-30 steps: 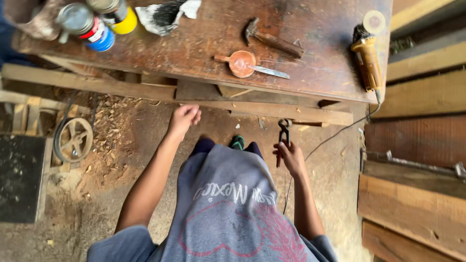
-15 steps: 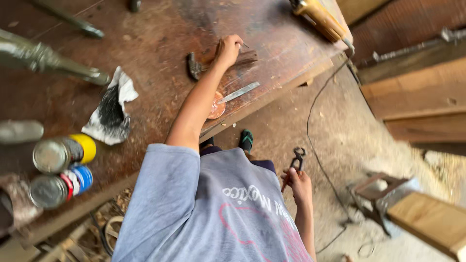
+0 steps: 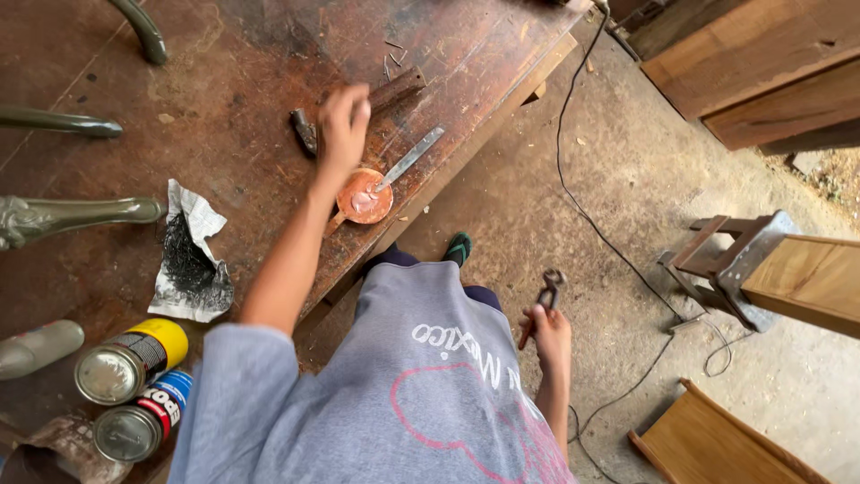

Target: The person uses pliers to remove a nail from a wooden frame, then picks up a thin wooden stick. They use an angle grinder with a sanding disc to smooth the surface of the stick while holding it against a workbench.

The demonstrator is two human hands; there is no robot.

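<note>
Left hand [image 3: 340, 125] closing on hammer [image 3: 358, 106], upper centre; right hand [image 3: 548, 333] gripping pincers [image 3: 541, 303]. Risk: lifting may knock orange dish [image 3: 363, 197] off tabletop [image 3: 224, 108] edge.

Worn workbench [image 3: 224, 81]: hammer [image 3: 358, 103], cans [image 3: 130, 358] (two), lid [image 3: 365, 197]

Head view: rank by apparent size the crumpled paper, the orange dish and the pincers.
1. crumpled paper, largest.
2. orange dish and pincers in the right hand: look alike; the pincers hang lower, farther from the camera, so unranked.
</note>
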